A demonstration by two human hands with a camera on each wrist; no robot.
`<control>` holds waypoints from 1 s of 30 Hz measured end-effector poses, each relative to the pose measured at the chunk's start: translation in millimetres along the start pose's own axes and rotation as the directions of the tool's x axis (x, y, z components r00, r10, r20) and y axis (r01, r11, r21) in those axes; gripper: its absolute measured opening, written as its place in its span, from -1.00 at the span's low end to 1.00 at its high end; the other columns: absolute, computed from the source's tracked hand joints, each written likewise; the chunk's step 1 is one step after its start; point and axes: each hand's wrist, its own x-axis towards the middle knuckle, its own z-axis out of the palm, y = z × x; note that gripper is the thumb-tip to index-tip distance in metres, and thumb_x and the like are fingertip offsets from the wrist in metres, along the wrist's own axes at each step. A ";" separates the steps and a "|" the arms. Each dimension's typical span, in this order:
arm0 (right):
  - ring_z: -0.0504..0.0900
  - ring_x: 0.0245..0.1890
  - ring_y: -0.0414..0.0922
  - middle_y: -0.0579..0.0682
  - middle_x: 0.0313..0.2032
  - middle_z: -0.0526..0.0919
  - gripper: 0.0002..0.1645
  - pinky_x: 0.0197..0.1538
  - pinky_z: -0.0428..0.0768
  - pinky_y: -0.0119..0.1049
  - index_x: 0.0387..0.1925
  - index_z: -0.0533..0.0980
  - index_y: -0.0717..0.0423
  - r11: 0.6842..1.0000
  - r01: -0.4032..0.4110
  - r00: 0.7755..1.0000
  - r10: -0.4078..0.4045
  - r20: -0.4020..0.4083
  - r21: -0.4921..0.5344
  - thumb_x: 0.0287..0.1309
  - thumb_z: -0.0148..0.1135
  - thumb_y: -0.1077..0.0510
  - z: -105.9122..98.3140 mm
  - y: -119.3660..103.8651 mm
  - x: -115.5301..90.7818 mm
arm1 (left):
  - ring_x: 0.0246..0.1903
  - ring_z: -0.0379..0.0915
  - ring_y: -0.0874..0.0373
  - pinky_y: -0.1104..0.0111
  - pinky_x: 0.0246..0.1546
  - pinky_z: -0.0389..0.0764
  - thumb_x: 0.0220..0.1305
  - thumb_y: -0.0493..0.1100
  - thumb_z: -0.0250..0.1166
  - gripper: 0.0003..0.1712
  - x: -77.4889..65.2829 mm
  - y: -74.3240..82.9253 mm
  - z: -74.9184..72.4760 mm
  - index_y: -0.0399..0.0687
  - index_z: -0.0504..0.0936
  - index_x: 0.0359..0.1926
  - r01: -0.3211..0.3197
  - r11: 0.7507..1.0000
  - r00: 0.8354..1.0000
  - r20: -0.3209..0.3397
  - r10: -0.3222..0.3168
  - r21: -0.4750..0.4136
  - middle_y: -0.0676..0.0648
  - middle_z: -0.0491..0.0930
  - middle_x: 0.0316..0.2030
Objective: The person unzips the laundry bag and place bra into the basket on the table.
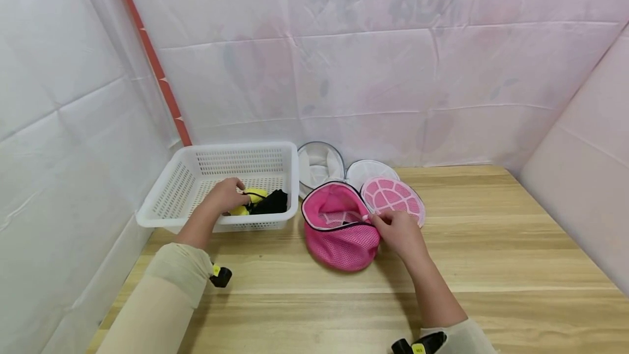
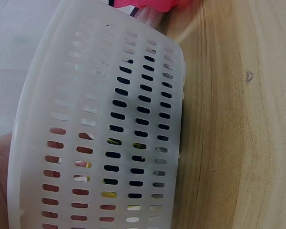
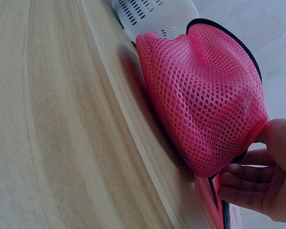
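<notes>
In the head view my left hand reaches over the near wall of a white plastic basket. Its fingers bend down at a yellow cloth item with black trim, and their tips are partly hidden. Against that item lies a bunched black cloth. My right hand pinches the right side of the rim of a pink mesh laundry bag, by the zipper. The bag's round mouth gapes upward, showing a little of something dark inside. In the right wrist view, fingers curl beside the bag's dark-edged rim.
Behind the pink bag lie a white mesh bag with grey edging, a flat white mesh bag and a round pink-and-white mesh piece. Sheet-covered walls bound the wooden table at the back and both sides.
</notes>
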 end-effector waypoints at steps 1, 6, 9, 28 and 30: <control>0.44 -0.52 -0.13 -0.07 -0.56 0.61 -0.65 -0.46 0.40 -0.34 -0.27 0.73 0.14 1.000 -0.001 1.000 0.001 0.000 -0.003 0.26 0.24 -0.06 -0.1 -0.1 -0.1 | -0.43 0.51 0.03 0.23 -0.52 0.67 0.24 -0.07 0.28 -0.46 -0.3 0.3 0.2 -0.28 0.46 0.16 -0.009 1.000 1.000 -0.004 0.009 -0.005 -0.31 0.56 0.02; 0.44 -0.51 -0.12 -0.07 -0.54 0.63 -0.65 -0.44 0.40 -0.32 -0.25 0.73 0.14 1.000 0.006 1.000 -0.006 -0.001 -0.003 0.26 0.25 -0.06 -0.6 -0.2 -0.5 | -0.52 0.49 0.08 0.28 -0.50 0.59 0.20 -0.12 0.35 -0.51 0.1 1.5 1.3 -0.28 0.52 0.10 -0.062 0.998 0.997 -0.039 0.062 -0.003 -0.27 0.63 -0.10; 0.44 -0.52 -0.13 -0.08 -0.56 0.62 -0.65 -0.45 0.41 -0.33 -0.26 0.73 0.14 1.000 0.006 1.000 -0.006 -0.003 0.001 0.25 0.25 -0.06 -0.6 0.4 -0.4 | -0.38 0.52 0.05 0.27 -0.37 0.59 0.19 -0.12 0.38 -0.51 0.7 1.2 1.0 -0.29 0.53 0.08 -0.083 0.996 0.996 -0.039 0.084 0.022 -0.27 0.64 -0.11; 0.49 -0.43 -0.11 -0.03 -0.47 0.67 -0.64 -0.39 0.45 -0.34 -0.21 0.72 0.17 0.998 -0.024 1.000 0.024 0.015 0.053 0.28 0.24 -0.03 -2.3 0.3 -0.5 | -0.01 0.55 -0.09 0.09 -0.21 0.62 0.34 -0.01 0.22 -0.51 -8.2 32.7 -4.2 -0.11 0.51 0.21 -0.063 0.979 0.986 -0.141 0.092 0.196 -0.22 0.55 0.16; 0.50 -0.44 -0.12 -0.01 -0.46 0.67 -0.64 -0.40 0.47 -0.34 -0.18 0.71 0.18 0.997 -0.037 0.999 0.035 0.029 0.072 0.28 0.24 -0.03 -2.9 0.3 -0.1 | 0.04 0.54 -0.10 0.06 -0.17 0.63 0.34 -0.01 0.23 -0.54 -9.8 41.1 -4.3 -0.10 0.53 0.18 -0.090 0.977 0.979 -0.161 0.122 0.196 -0.21 0.55 0.16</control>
